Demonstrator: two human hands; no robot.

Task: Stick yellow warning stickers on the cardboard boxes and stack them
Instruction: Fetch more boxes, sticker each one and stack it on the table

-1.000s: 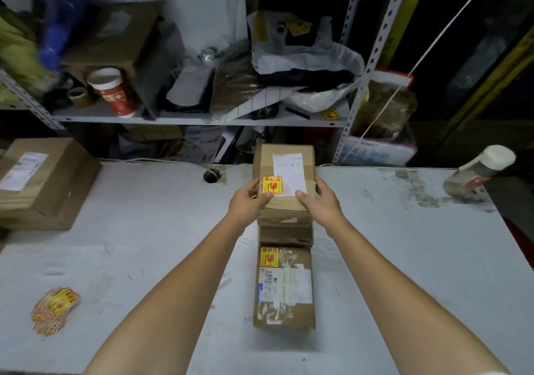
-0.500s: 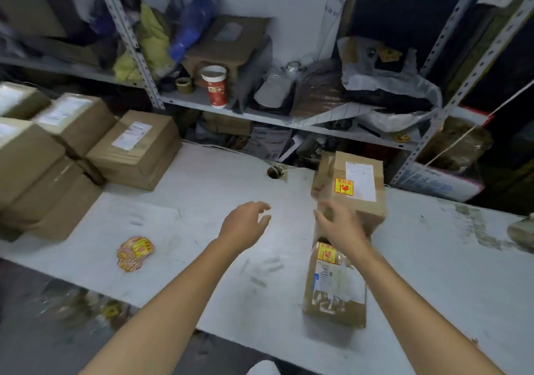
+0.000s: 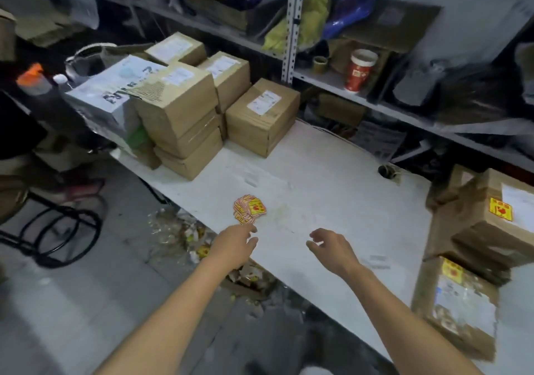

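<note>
A small pile of yellow warning stickers (image 3: 250, 209) lies on the white table (image 3: 318, 178). My left hand (image 3: 234, 247) hovers just below the pile with fingers apart, holding nothing. To its right my right hand (image 3: 332, 249) is also open and empty over the table. At the right edge stands a stack of stickered cardboard boxes (image 3: 488, 221), and a flat stickered box (image 3: 459, 308) lies in front of it. Several unstickered boxes with white labels (image 3: 261, 116) are piled at the table's far left.
A grey-and-white printed carton (image 3: 112, 97) leans beside the pile of boxes. Metal shelving behind the table holds a red paper cup (image 3: 359, 69), tape and bags. A black stool frame (image 3: 57, 230) and litter (image 3: 185, 233) sit on the floor at left.
Both hands have left the stickered stack and moved left toward the sticker pile. My view has swung left, so the stack is now at the right edge.
</note>
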